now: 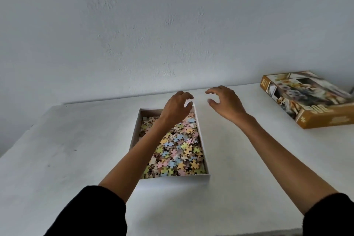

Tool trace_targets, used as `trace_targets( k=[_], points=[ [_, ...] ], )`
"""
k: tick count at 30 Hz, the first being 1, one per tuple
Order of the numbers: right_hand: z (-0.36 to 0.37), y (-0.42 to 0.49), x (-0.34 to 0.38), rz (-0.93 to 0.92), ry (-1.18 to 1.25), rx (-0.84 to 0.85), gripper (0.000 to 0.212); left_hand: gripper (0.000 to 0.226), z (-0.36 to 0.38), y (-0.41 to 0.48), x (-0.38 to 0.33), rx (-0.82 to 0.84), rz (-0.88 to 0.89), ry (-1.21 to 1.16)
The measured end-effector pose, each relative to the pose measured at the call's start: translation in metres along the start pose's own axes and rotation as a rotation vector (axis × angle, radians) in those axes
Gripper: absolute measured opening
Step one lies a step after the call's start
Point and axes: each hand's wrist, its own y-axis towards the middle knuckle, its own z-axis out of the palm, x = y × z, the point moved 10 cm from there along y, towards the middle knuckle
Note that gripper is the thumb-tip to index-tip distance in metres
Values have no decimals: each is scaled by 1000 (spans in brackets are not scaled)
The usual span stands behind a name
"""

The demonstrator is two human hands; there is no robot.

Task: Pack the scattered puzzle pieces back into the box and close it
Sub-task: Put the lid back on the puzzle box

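Observation:
An open white box base (203, 145) lies in the middle of the white table, filled with pastel puzzle pieces (178, 151). My left hand (177, 108) hovers over the box's far end with its fingers loosely curled and nothing in them. Just right of that far corner, my right hand (225, 102) floats above the bare table, fingers loosely curled and empty. The box lid (310, 99), yellow-sided with a picture on top, lies at the far right of the table, tilted. I see no loose pieces on the table.
A plain white wall rises right behind the table (76, 149). The table's left corner falls away at the left edge of view. A dark object pokes in at the right edge behind the lid.

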Motion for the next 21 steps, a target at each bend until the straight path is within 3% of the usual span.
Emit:
trace_targets(
  k=[9,14,17,21],
  points=[
    [-122,-5,-153,146,-79,-89,32,25,92,86,-145,-3,107,-110],
    [-167,-22,-240,255,-141,-89,32,28,159,117,-212,76,136,-189],
    [-181,-31,-290,326,-180,-52,33,36,206,130,-231,160,69,-222],
    [-184,-39,-344,388,-203,40,41,58,264,127,-227,272,-182,-303]
  ],
)
